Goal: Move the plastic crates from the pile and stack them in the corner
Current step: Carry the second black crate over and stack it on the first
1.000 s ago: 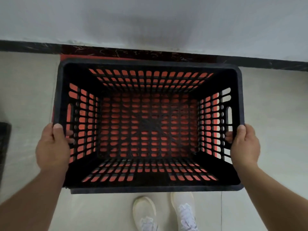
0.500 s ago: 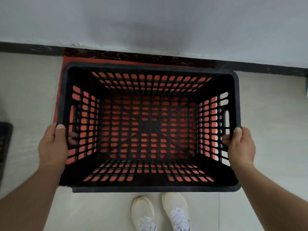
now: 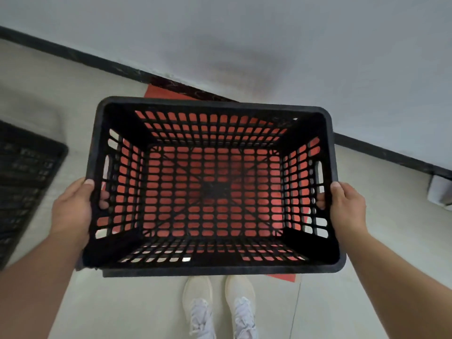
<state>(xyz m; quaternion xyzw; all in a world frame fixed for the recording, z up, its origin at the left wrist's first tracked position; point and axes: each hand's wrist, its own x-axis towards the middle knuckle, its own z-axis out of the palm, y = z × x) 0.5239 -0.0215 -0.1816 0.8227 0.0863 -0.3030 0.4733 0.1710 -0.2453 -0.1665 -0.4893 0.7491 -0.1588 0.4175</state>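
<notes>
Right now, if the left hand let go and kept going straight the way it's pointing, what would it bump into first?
Probably nothing soon. The left hand points forward along the side of the black crate, over bare floor, so the first thing ahead looks like the wall. Depth is hard to judge here.

Both hands (image 3: 73,211) grip a black crate (image 3: 215,267) above a red crate (image 3: 156,92).

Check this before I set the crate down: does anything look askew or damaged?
The black crate, gripped by left hand and right hand, sits rotated against the red crate beneath, whose corners stick out. No damage visible.
</notes>
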